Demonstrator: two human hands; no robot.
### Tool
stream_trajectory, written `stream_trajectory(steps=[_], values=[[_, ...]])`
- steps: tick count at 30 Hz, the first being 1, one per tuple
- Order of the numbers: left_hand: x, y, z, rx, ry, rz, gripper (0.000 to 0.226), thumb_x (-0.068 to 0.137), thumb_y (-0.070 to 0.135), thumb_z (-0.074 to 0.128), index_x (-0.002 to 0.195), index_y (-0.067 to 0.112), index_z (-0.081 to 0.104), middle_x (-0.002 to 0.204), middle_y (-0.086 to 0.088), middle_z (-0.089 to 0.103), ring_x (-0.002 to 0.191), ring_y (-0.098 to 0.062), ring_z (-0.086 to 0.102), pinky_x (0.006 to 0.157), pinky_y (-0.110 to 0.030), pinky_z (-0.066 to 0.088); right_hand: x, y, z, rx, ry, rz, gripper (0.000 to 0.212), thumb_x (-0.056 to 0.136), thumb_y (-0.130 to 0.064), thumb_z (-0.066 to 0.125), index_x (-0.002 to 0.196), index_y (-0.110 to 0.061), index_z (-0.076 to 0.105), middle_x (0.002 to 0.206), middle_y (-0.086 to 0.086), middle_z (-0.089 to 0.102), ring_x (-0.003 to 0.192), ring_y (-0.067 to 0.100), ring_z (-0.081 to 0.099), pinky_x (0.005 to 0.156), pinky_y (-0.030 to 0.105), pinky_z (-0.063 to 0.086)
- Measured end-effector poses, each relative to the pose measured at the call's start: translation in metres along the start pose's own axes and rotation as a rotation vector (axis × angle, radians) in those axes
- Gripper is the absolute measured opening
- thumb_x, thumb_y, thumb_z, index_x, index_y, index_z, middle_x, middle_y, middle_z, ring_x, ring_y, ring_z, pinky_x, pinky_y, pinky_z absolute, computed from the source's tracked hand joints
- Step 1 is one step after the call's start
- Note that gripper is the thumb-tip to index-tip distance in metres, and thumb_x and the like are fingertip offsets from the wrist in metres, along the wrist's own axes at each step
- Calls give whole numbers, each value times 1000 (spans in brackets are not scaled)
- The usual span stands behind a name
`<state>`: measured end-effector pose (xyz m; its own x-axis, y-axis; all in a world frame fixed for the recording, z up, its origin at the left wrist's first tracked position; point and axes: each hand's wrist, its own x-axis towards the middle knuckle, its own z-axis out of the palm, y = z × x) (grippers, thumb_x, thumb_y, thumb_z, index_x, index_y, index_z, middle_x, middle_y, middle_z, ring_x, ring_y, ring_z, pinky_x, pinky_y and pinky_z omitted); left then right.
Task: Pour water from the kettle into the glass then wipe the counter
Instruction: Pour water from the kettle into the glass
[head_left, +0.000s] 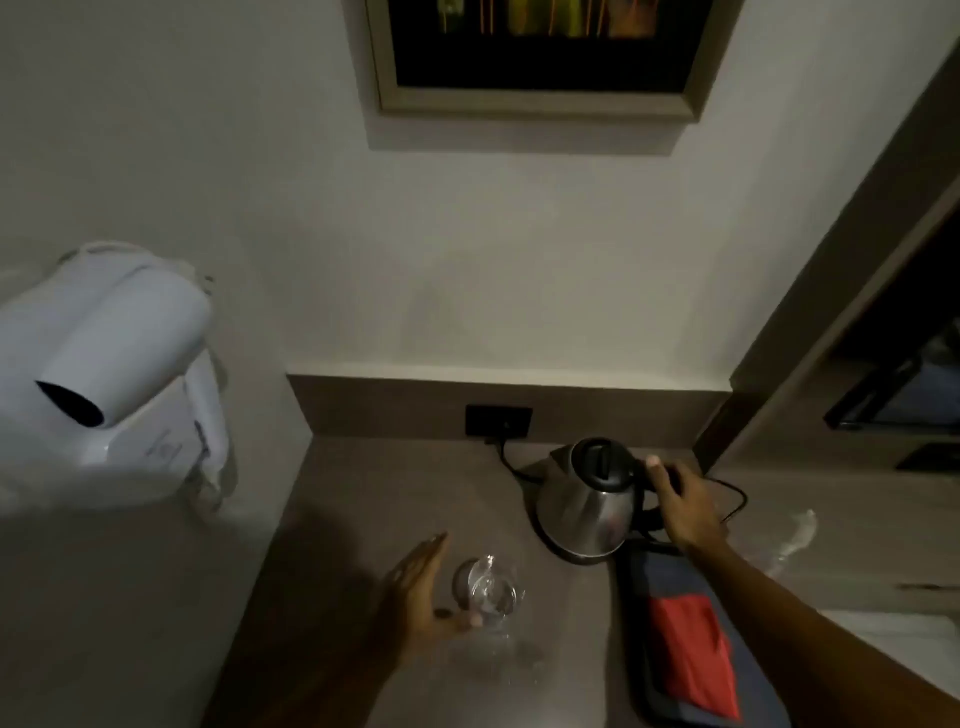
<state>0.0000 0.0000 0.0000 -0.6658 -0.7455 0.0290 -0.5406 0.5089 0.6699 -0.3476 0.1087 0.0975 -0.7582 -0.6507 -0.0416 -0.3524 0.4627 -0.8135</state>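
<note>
- The kettle (587, 506) has a brushed, shiny metal body with a glossy black plastic lid and handle.
- The glass (488, 592) is clear and smooth.
- The counter (395, 499) looks matt, grey-brown, faintly speckled.
- The cloth (691, 649) is soft fabric, grey-blue with a red patch.
- The wall-mounted hair dryer (98, 358) is smooth white plastic.

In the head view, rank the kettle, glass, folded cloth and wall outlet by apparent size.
1. Folded cloth, though it lies nearest the camera.
2. Kettle.
3. Glass.
4. Wall outlet, close to the glass; farther away.
</note>
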Motion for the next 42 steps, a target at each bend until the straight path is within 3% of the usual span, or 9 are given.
stream_trajectory(steps=[5,7,10,13,18,24,29,34,42], values=[[-5,-13,34,-82,-64,-47,105,50,93,65,138,65,14,143,47,23,133,19,24,109,-9,24,17,16,5,101,35,47,30,96,-39,52,97,-13,66,97,15,70,81,19,65,71,26,48],[-2,-14,41,-85,-141,-128,112,47,94,65,142,59,16,150,31,29,139,1,31,114,-27,33,23,25,4,111,-16,59,30,96,-42,52,96,-17,69,96,9,71,79,5,62,67,17,44],[6,-14,48,-89,-181,-182,117,45,86,73,146,43,32,153,11,43,139,-16,42,111,-43,42,30,31,0,129,-65,113,46,90,-58,51,88,-18,74,82,5,74,70,14,68,64,26,48],[11,-11,52,-83,-174,-164,107,47,74,80,141,43,39,139,14,55,120,-14,58,103,-41,48,31,31,-1,185,-74,130,54,83,-67,52,76,-18,75,67,10,74,58,19,70,50,17,50],[14,-11,52,-42,-154,-140,99,49,73,80,137,43,46,131,16,61,112,-15,61,101,-41,47,35,36,12,142,33,162,54,91,-55,50,69,-9,67,66,22,67,61,37,66,63,44,55],[13,-6,49,-36,-125,-155,96,47,72,80,133,48,43,131,18,60,117,-13,59,102,-40,47,32,30,28,197,208,169,46,95,-37,54,57,-13,59,56,12,57,54,28,55,56,34,46],[13,-8,48,-35,-153,-173,98,50,74,78,136,45,44,135,16,58,123,-14,55,104,-41,45,33,7,20,88,141,-57,43,96,-25,54,54,-18,58,51,6,53,48,21,50,54,31,42],[13,-7,48,-16,-180,-193,100,52,75,76,141,44,40,141,14,54,127,-16,51,106,-41,44,28,-33,3,-78,31,-445,41,89,-35,52,49,-23,54,41,-11,45,37,6,47,40,9,29],[11,-8,49,-28,-171,-186,97,51,78,74,137,47,40,134,16,58,119,-16,57,98,-39,50,9,-72,7,-424,-166,-720,50,85,-44,45,48,-12,54,40,1,49,33,19,44,38,26,35]])
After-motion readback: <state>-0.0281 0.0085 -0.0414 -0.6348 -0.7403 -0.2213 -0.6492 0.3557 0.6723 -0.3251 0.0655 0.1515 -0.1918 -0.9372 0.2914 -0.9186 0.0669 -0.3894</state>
